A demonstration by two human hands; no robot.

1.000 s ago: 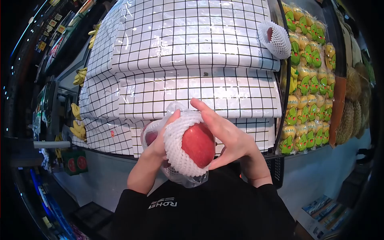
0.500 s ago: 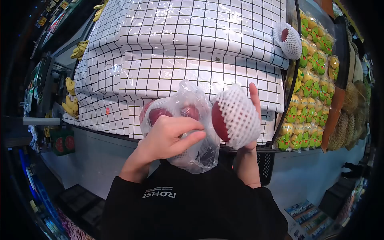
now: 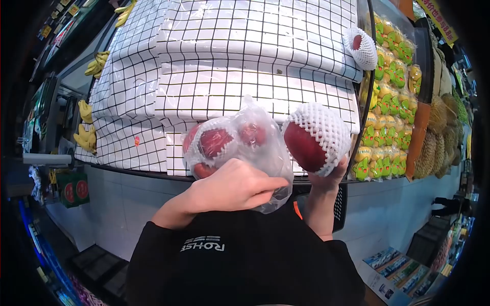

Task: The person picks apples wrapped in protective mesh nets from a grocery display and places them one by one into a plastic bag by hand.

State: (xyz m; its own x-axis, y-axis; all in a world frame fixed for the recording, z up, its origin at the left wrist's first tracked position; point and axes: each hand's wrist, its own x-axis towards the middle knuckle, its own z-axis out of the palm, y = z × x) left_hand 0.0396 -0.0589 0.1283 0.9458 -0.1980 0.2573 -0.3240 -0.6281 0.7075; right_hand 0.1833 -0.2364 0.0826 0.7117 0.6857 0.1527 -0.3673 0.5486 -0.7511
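Observation:
My right hand (image 3: 334, 176) holds a large dark-red fruit (image 3: 306, 147) wrapped in a white foam net (image 3: 326, 127), gripping it from below and behind; most of those fingers are hidden. Left of it, a clear plastic bag (image 3: 273, 153) holds several red fruits, some in foam nets, such as one red fruit (image 3: 214, 142) at its left side. My left hand (image 3: 237, 186) is in front of the bag, fingers closed on its near edge, the index finger pointing right. The held fruit is outside the bag, beside its right side.
A stepped stand under a white checked cloth (image 3: 219, 92) fills the space ahead. One netted fruit (image 3: 361, 48) lies at its upper right. Packed yellow fruit (image 3: 390, 117) is stacked on the right, bananas (image 3: 86, 138) on the left. A black basket (image 3: 339, 204) is below the stand's edge.
The netted fruit in my right hand has moved slightly right and turned, showing more red. My left hand has shifted a little right and lower, its fingers closing together over the bag.

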